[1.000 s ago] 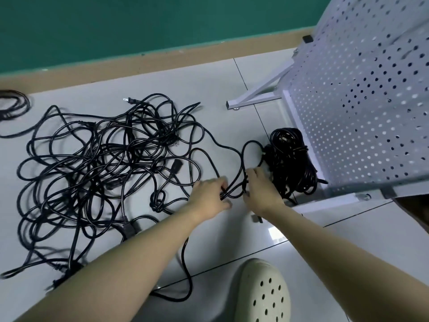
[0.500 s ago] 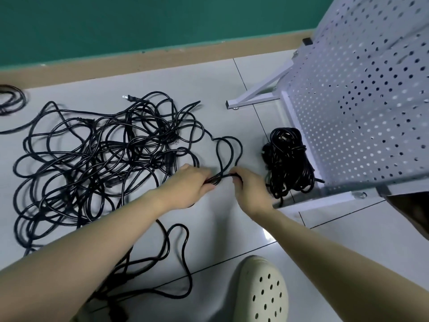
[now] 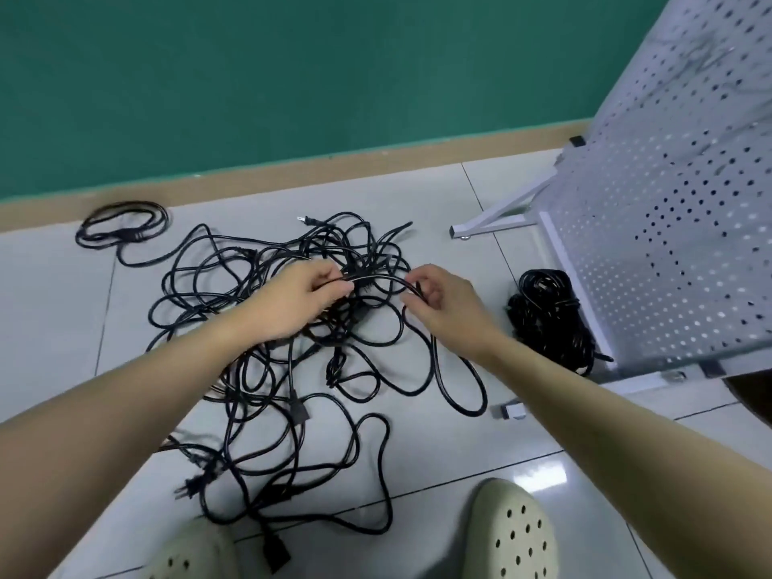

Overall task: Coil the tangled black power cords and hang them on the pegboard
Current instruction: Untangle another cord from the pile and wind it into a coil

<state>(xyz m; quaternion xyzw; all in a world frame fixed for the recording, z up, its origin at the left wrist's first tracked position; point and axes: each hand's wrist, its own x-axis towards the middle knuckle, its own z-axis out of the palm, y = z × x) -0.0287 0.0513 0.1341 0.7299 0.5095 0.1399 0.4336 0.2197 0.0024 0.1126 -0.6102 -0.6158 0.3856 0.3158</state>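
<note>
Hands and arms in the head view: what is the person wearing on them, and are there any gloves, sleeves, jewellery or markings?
Both the left hand and the right hand are bare, with no gloves. No rings, watch or wristband show. Both forearms are uncovered right to the frame edge, so no sleeves are in view. No markings are visible on them.

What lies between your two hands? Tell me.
In the head view, a short arched stretch of black power cord spans from left hand to right hand.
</note>
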